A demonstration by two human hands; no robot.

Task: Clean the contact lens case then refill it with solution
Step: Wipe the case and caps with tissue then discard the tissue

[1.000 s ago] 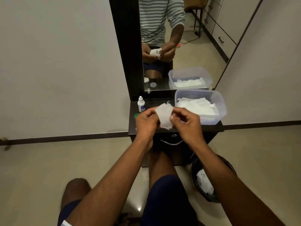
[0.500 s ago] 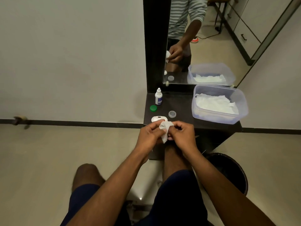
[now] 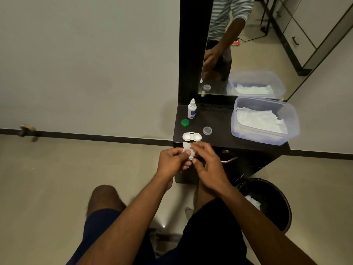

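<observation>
A clear plastic tub [image 3: 292, 131] of white tissues sits on the dark desk [image 3: 221, 138]; a black bin [image 3: 286, 213] stands beside it on the floor

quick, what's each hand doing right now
Left hand: fingers pinch the crumpled tissue.
Right hand: fingers curled on the same tissue.
</observation>
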